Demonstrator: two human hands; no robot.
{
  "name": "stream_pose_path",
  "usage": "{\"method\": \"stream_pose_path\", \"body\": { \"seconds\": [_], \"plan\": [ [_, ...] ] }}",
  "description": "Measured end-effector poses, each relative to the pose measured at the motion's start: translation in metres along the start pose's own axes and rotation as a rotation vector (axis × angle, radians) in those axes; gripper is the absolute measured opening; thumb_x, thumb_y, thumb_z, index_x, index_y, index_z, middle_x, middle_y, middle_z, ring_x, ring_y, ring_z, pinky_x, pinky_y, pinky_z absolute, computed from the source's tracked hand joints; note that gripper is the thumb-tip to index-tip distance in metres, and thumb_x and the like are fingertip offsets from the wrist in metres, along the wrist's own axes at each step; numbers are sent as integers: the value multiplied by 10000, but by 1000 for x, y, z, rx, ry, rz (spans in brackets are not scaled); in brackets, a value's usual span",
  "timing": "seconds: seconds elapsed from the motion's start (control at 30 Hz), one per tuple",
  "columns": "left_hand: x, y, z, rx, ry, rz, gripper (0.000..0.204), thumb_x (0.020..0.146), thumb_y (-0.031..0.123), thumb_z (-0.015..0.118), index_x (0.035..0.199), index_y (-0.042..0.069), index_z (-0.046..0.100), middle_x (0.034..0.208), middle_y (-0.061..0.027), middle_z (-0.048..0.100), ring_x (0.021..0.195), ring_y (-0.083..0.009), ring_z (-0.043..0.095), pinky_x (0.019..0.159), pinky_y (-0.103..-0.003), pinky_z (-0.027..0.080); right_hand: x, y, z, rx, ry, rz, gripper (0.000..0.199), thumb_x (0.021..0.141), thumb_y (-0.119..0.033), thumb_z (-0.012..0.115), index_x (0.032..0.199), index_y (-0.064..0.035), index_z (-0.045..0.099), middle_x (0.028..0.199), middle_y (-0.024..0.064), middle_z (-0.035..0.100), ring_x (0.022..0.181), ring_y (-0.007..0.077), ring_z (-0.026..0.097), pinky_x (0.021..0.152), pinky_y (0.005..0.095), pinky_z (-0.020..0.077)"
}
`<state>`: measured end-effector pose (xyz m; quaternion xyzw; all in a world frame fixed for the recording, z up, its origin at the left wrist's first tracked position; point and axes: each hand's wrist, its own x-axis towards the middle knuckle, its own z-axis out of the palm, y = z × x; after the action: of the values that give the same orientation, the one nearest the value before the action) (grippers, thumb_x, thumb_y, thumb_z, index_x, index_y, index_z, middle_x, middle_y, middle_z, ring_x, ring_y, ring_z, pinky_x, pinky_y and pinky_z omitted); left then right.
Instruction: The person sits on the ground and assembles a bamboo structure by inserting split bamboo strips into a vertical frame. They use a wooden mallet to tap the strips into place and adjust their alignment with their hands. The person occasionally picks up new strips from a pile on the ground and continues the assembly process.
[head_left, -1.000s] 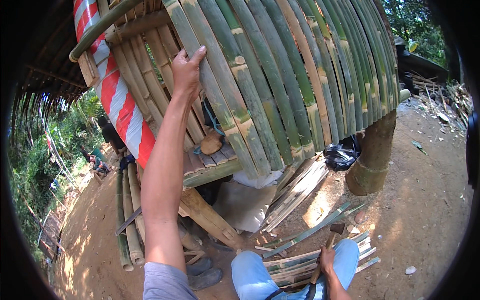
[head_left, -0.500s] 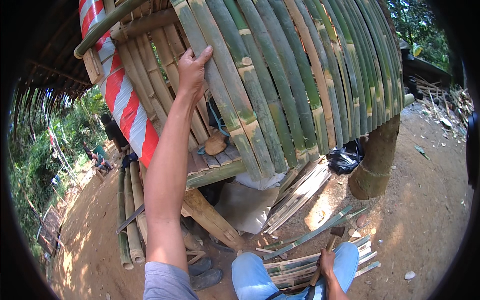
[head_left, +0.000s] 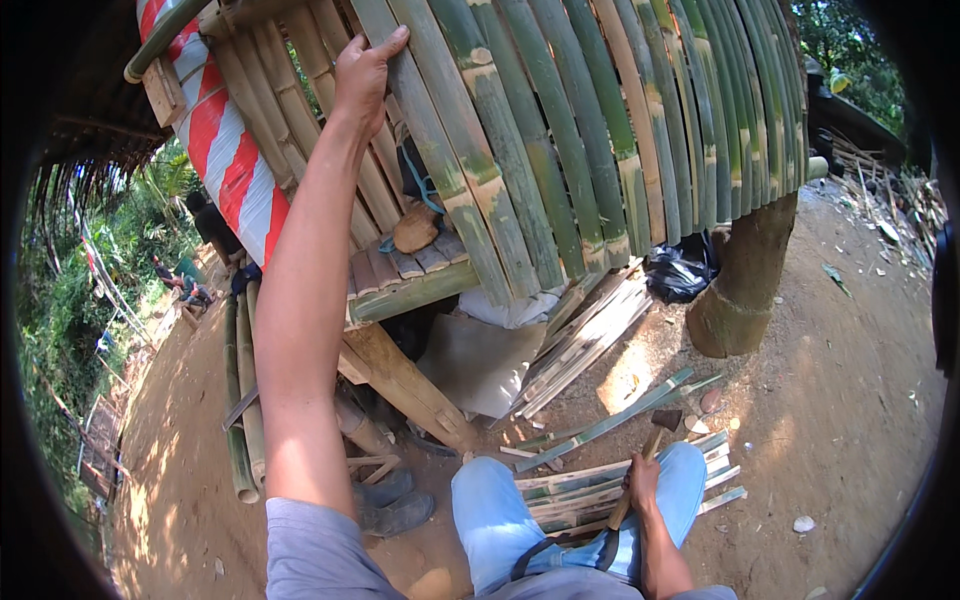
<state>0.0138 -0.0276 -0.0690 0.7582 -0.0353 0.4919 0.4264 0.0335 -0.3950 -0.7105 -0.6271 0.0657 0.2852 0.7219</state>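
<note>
The left hand [head_left: 360, 88] holds the edge of the outermost slat [head_left: 442, 170], thumb flat on its front face and fingers curled at its left side, their tips hidden. The right hand [head_left: 642, 485] is wrapped around the handle of a hatchet [head_left: 655, 440], its dark head pointing up and away, near the right knee.

The slat hangs at the left end of a row of green bamboo slats [head_left: 625, 150], slanting down past a ledge [head_left: 420, 292]. On the ledge sits 1 rounded brown object [head_left: 417, 229], beside a blue cord [head_left: 424, 185]. Split bamboo strips [head_left: 570, 490] lie between the 2 knees. Farther out stand 1 red-and-white wrapped post [head_left: 235, 165] at left and 1 thick post [head_left: 738, 280] at right, a black plastic bag [head_left: 680, 268] just beside it.
</note>
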Motion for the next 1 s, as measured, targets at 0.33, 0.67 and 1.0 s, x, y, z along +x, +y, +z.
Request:
{"method": "stream_pose_path", "body": {
  "seconds": [0.33,0.67,1.0],
  "plan": [
    [-1,15,-1,44,25,-35,314,832,289,703,1073,110,610,855,13,656,728,-116,629,635,-281,512,-4,-3,-3,-7,-32,30,291,939,-229,548,703,-104,430,556,-9,405,419,117,411,382,300,353],
    [7,20,-14,130,115,-114,314,845,310,706,1068,113,604,779,29,583,600,-68,545,498,-244,456,-7,-2,-4,-16,-42,40,290,942,-230,528,700,-111,422,559,-15,399,425,116,407,392,296,350],
    [-16,26,-3,242,162,37,441,879,304,697,1185,36,527,897,1,579,639,-77,547,575,-258,482,-10,-9,-8,-21,-7,-13,302,944,-235,524,689,-121,411,548,-22,395,415,113,400,387,292,346]
  ]
}}
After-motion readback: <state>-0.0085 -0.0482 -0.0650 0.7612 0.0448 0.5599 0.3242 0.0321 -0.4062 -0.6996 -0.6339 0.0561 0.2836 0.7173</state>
